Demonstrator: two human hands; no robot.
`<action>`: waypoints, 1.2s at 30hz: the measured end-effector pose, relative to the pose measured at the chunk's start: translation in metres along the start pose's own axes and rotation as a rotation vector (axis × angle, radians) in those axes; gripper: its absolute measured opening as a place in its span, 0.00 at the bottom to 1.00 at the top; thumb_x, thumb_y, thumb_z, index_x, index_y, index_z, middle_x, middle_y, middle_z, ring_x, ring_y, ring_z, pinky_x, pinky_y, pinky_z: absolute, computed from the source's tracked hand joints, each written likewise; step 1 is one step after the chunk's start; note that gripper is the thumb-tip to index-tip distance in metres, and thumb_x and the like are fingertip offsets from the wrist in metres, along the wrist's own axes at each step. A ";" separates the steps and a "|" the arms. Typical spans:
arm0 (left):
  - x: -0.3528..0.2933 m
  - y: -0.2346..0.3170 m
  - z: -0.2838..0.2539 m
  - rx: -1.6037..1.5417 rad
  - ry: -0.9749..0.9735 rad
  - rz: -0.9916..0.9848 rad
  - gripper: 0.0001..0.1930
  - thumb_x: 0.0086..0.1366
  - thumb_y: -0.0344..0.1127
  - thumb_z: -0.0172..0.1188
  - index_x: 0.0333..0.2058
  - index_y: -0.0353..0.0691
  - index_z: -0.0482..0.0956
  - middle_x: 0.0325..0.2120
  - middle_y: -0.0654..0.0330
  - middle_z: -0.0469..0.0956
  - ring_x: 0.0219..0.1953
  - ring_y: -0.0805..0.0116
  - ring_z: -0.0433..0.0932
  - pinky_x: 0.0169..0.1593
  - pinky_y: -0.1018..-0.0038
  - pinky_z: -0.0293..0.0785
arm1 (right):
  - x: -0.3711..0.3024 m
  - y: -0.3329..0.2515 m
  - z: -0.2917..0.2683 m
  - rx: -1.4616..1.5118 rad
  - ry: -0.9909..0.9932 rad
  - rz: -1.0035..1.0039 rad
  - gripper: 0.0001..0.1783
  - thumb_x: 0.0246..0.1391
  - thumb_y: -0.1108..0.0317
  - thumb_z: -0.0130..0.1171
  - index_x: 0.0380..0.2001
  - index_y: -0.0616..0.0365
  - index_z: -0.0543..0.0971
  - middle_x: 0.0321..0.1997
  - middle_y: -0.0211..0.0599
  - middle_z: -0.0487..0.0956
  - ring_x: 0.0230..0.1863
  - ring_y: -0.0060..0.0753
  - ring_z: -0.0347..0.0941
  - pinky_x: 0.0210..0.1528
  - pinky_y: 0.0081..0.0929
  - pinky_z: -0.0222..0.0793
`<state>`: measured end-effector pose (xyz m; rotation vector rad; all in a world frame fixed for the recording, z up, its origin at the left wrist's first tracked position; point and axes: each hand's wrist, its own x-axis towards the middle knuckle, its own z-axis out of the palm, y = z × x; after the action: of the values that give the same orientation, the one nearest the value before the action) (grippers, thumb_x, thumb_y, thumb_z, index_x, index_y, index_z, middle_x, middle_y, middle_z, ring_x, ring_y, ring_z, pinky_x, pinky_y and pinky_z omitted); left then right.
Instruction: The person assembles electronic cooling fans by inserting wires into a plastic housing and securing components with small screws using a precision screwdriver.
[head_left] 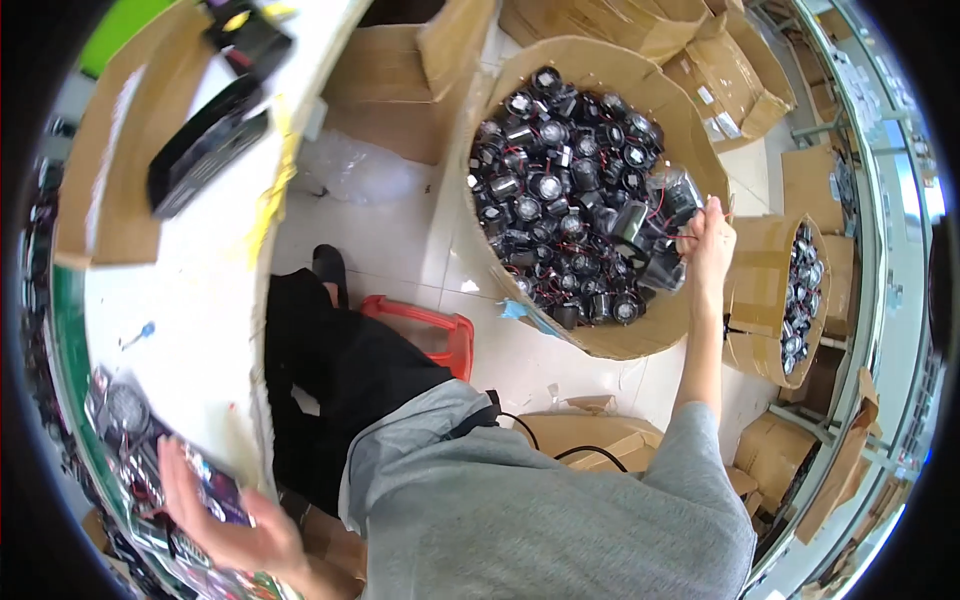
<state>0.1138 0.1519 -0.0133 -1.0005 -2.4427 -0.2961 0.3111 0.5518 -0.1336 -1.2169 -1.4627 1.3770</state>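
My right hand is closed at the right rim of a large round cardboard box. Its fingers pinch thin red wires, and blurred dark cylindrical parts hang beside them. The box holds a heap of small black round parts with clear, shiny faces and red wires. My left hand is over the near left end of a white table, fingers stretched and apart. Beside it lie similar round parts in clear plastic and a dark, shiny flat thing, partly hidden by the fingers.
A black elongated housing and a cardboard tray sit on the table's far end. A red plastic stool stands on the floor. Another carton of parts is at the right, before metal shelving.
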 end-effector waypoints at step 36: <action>-0.218 -0.171 -0.108 -0.303 0.558 -1.049 0.28 0.55 0.29 0.51 0.55 0.34 0.56 0.53 0.54 0.59 0.53 0.64 0.61 0.56 0.71 0.54 | -0.506 -0.193 0.404 -0.058 -2.224 -1.537 0.18 0.48 0.60 0.45 0.23 0.65 0.77 0.26 0.55 0.75 0.31 0.54 0.72 0.36 0.44 0.66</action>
<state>0.1659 -0.1400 -0.0339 0.3530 -2.1806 -1.1257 0.0218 -0.0310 0.0477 2.1349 -2.3680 0.9146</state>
